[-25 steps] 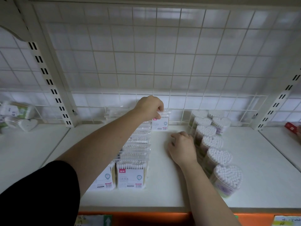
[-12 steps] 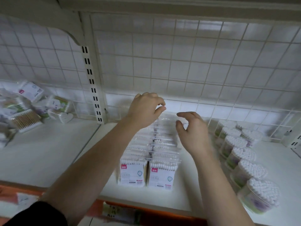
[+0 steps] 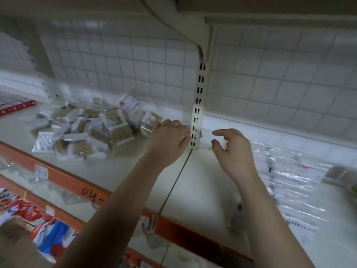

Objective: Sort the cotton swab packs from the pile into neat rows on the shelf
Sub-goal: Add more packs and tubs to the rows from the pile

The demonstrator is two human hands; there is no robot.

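Observation:
A loose pile of cotton swab packs (image 3: 87,130) lies on the white shelf (image 3: 119,167) at the left, some with wooden sticks, some in white wrappers. Blurred rows of clear packs (image 3: 289,175) stand on the shelf at the right. My left hand (image 3: 170,138) hovers just right of the pile, fingers loosely curled, holding nothing. My right hand (image 3: 231,149) hangs in the air beside it, thumb and forefinger apart, also holding nothing. Both hands are above the seam between two shelf boards.
A slotted white upright (image 3: 199,105) rises from the shelf back between my hands, with wire grid panels behind. The orange shelf edge (image 3: 77,182) runs along the front with price tags. Red and blue packets (image 3: 38,219) fill the lower shelf at the left.
The view has swung left, bringing the pile into the frame and pushing the rows to the right. Both hands have left the rows and moved towards the pile, holding nothing.

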